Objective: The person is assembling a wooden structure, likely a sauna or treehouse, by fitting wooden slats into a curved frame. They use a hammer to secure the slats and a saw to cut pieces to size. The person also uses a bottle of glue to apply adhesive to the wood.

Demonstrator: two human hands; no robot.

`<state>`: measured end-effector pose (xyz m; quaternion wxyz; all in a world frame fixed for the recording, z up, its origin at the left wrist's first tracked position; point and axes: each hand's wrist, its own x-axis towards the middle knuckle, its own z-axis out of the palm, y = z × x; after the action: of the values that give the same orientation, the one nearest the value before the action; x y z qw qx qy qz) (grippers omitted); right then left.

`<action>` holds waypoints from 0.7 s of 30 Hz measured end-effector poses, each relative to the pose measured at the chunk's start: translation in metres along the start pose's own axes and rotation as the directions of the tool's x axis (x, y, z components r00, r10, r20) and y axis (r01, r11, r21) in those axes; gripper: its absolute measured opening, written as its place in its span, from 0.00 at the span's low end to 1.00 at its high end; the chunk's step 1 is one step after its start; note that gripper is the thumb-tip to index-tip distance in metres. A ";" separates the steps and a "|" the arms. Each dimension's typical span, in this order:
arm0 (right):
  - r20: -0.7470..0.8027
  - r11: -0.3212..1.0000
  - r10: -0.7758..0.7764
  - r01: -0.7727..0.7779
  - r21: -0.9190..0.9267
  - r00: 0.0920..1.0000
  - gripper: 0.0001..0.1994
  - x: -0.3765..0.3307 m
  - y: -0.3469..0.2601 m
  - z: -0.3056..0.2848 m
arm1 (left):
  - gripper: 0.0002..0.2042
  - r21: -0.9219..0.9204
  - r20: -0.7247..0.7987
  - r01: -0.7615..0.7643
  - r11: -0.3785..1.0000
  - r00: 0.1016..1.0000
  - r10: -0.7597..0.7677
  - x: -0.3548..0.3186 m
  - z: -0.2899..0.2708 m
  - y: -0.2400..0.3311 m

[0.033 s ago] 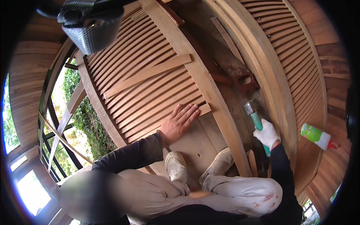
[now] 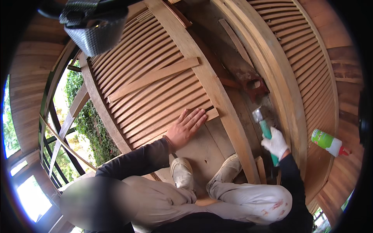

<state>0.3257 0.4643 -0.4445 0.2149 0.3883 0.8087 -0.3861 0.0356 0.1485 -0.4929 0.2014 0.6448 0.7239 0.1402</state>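
My bare left hand (image 2: 183, 130) lies flat on the lowest wooden slat (image 2: 213, 113) of a louvred panel (image 2: 151, 91), its fingers stretched toward the frame's right rail (image 2: 221, 99). The slat's right end shows past my fingertips, close to that rail; the rest is partly under my hand. In a white knit glove, my right hand (image 2: 275, 142) is wrapped around the green handle of a hammer (image 2: 265, 129). Its metal head points away from me, to the right of the rail. A loose slat (image 2: 153, 79) rests diagonally across the panel above my left hand.
A handsaw with a reddish handle (image 2: 255, 87) lies beyond the hammer. At the right, a green and white glue bottle with a red cap (image 2: 328, 143) lies beside a second louvred panel (image 2: 301, 50). My shoes (image 2: 182, 173) stand inside the frame's near end.
The hammer and my right hand have shifted very slightly, with the hand a little farther from me and the handle turned a touch. My left hand stays in place on the slat.
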 end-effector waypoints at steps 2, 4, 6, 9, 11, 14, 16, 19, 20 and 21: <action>-0.092 0.984 -0.078 0.092 0.154 0.993 0.14 -0.023 -0.017 0.016 | 0.37 -0.001 -0.014 -0.009 1.000 1.000 0.009 0.002 0.001 0.001; -0.062 0.868 -0.031 0.058 0.493 0.998 0.17 -0.026 -0.048 0.034 | 0.36 0.029 0.014 -0.016 0.999 1.000 0.016 0.008 -0.003 -0.001; 0.136 0.623 -0.028 -0.089 0.777 0.990 0.21 -0.023 -0.093 0.041 | 0.34 0.058 0.034 -0.016 0.998 0.999 0.014 0.003 -0.001 -0.005; 0.218 0.754 0.041 -0.173 0.634 0.975 0.18 -0.008 -0.117 0.037 | 0.34 0.065 0.020 -0.014 0.998 1.000 0.013 0.002 -0.001 -0.006; 0.086 0.894 -0.023 -0.018 0.447 0.996 0.20 -0.004 -0.099 0.056 | 0.35 0.031 -0.007 -0.020 0.999 1.000 0.020 0.008 -0.001 -0.005; 0.046 0.956 -0.171 0.155 0.249 0.984 0.20 0.002 -0.106 0.066 | 0.37 -0.017 -0.020 -0.012 1.000 1.000 0.011 0.006 0.002 -0.005; 0.058 0.946 -0.246 0.226 0.234 0.967 0.20 0.007 -0.120 0.057 | 0.35 0.014 -0.025 -0.006 1.000 1.000 0.007 0.003 0.001 -0.006; 0.031 0.960 -0.135 0.123 0.252 0.990 0.20 0.009 -0.115 0.061 | 0.34 0.030 -0.025 -0.002 1.000 1.000 0.003 0.002 0.000 -0.007; 0.023 0.962 -0.193 0.184 0.201 0.981 0.20 0.010 -0.114 0.061 | 0.34 0.031 -0.023 -0.002 1.000 1.000 0.002 0.002 0.000 -0.007; 0.016 0.959 -0.249 0.244 0.145 0.968 0.21 0.010 -0.113 0.061 | 0.34 0.032 -0.027 -0.003 0.999 1.000 0.003 0.003 0.000 -0.006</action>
<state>0.2331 0.3760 -0.4364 0.1509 0.2919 0.8175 -0.4730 0.0299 0.1506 -0.4966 0.1812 0.6470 0.7277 0.1376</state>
